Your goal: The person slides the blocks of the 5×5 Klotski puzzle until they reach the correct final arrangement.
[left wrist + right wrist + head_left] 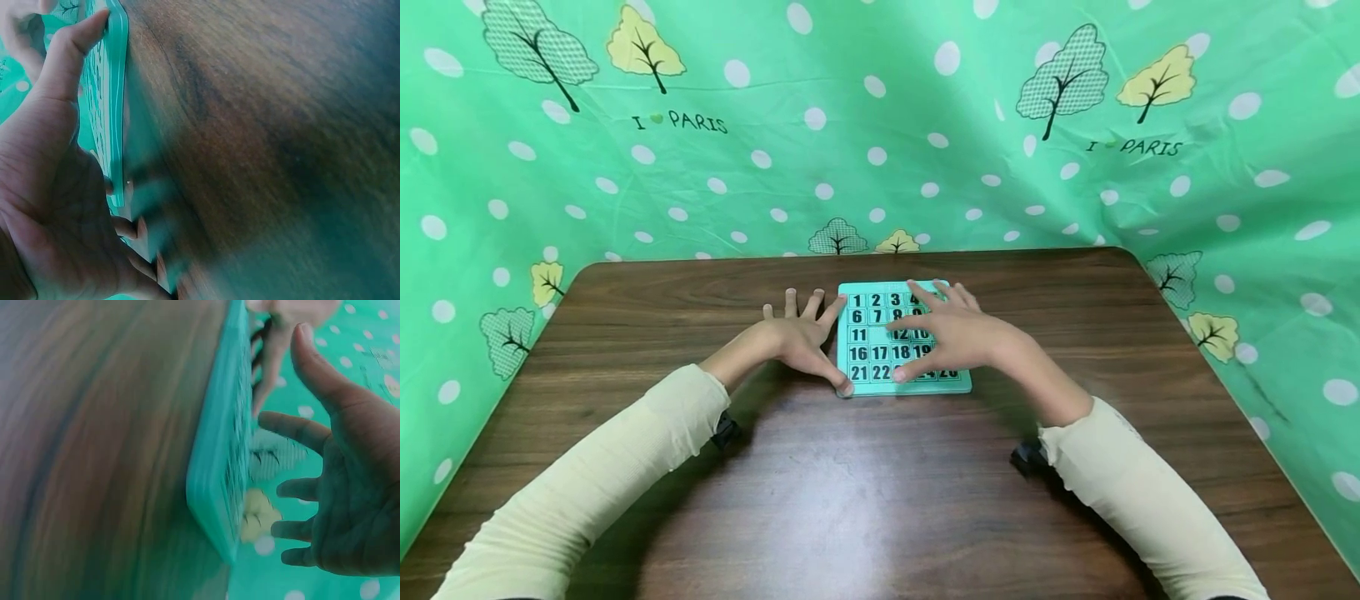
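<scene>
number slide puzzle (877, 335): flat on table (820, 500)
left hand (799, 337): splayed at 9 o'clock, thumb on rim, gripping nothing
right hand (964, 335): splayed above 3 o'clock half, empty

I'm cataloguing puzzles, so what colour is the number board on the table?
The number board is turquoise, which shows best in the head view.

Squarish turquoise number board (895, 389), lying flat on the surface (925, 508).
Black-numbered tiles (880, 353) in rows; a gap (876, 336) right of 11.
</scene>
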{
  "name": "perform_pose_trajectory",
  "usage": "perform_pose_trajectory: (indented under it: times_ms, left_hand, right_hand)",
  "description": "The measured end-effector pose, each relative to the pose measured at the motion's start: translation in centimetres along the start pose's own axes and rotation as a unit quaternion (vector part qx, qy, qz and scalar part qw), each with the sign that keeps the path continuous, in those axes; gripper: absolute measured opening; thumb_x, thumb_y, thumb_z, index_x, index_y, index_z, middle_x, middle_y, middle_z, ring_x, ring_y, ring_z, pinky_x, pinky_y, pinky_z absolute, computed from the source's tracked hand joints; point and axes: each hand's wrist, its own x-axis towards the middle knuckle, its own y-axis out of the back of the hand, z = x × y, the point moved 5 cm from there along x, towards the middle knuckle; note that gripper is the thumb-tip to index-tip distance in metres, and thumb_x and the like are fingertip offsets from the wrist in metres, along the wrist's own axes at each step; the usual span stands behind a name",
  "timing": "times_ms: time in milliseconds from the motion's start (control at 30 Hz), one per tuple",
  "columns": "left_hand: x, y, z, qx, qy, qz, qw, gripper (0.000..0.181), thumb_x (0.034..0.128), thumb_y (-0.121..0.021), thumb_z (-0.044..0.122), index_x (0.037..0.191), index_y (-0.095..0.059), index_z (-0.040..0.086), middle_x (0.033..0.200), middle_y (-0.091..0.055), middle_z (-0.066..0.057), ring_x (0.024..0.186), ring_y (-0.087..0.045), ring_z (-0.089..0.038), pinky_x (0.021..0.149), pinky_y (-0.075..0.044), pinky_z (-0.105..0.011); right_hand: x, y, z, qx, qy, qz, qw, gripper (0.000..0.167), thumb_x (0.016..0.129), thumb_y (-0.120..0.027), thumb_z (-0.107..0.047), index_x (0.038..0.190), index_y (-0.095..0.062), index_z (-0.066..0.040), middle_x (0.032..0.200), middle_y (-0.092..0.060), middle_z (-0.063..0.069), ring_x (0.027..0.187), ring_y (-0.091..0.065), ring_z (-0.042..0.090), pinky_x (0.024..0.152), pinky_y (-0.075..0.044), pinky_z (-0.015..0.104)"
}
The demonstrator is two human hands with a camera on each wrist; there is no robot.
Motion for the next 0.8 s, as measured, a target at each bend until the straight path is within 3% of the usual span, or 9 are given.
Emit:
perform_pose_trajectory:
  times_ms: [200,467,600,800]
  left_hand:
    - [-0.9,0.5,0.4,-0.002,0.0,-0.006,1.0,0.16,0.0754,-0.083,0.09,0.178,0.025,0.034,0.188,0.027,-0.018,0.167,0.03,-0.059,0.128,0.01,-0.089]
    - [-0.6,0.4,0.4,-0.001,-0.005,0.004,1.0,0.161,0.072,-0.081,0.096,0.179,0.023,0.035,0.189,0.023,-0.019,0.168,0.026,-0.062,0.129,0.007,-0.09]
    - [-0.6,0.4,0.6,0.002,-0.004,0.0,1.0,0.159,0.0749,-0.083,0.092,0.179,0.023,0.034,0.189,0.023,-0.019,0.168,0.027,-0.061,0.129,0.009,-0.089]
    - [-0.1,0.1,0.2,-0.005,-0.002,0.005,1.0,0.166,0.0666,-0.081,0.1,0.179,0.024,0.036,0.189,0.023,-0.019,0.167,0.028,-0.062,0.126,0.01,-0.092]
  right_hand:
    - [-1.0,-0.1,1.6,0.006,-0.019,-0.003,0.9998,0.08,0.093,-0.083,-0.071,0.163,-0.063,-0.036,0.191,-0.005,0.02,0.174,0.001,0.06,0.135,-0.001,0.083]
    - [0.2,-0.4,0.4,0.005,0.0,-0.011,0.9999,0.087,0.093,-0.079,-0.076,0.167,-0.057,-0.038,0.192,-0.002,0.018,0.175,0.001,0.057,0.136,0.0,0.082]
    - [0.1,0.3,1.0,0.0,-0.02,0.012,0.9997,0.089,0.093,-0.081,-0.075,0.169,-0.054,-0.038,0.192,-0.001,0.017,0.176,0.002,0.056,0.137,0.0,0.081]
    - [0.5,0.0,2.2,0.007,-0.033,0.011,0.9994,0.096,0.092,-0.079,-0.078,0.174,-0.046,-0.04,0.192,0.0,0.019,0.175,0.002,0.057,0.138,0.001,0.079]
